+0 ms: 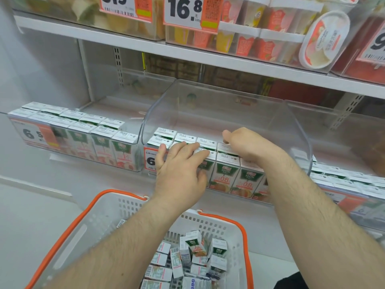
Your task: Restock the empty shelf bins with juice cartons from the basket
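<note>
A clear plastic shelf bin (295, 130) in the middle holds two rows of green-and-white juice cartons (224, 174) at its front; its back part has no cartons. My left hand (179, 170) lies with straight fingers across the carton tops at the bin's front left. My right hand (243, 144) rests on the carton tops further right, thumb raised, fingers curled down behind the front row and hidden. Below, a white basket with orange handles (87, 217) holds several loose juice cartons (195, 245).
A bin of cartons (83, 138) stands to the left with a price tag. More cartons (343, 180) fill the bin on the right. The shelf above (208, 57) carries tubs and cups behind price labels. A white wall lies left.
</note>
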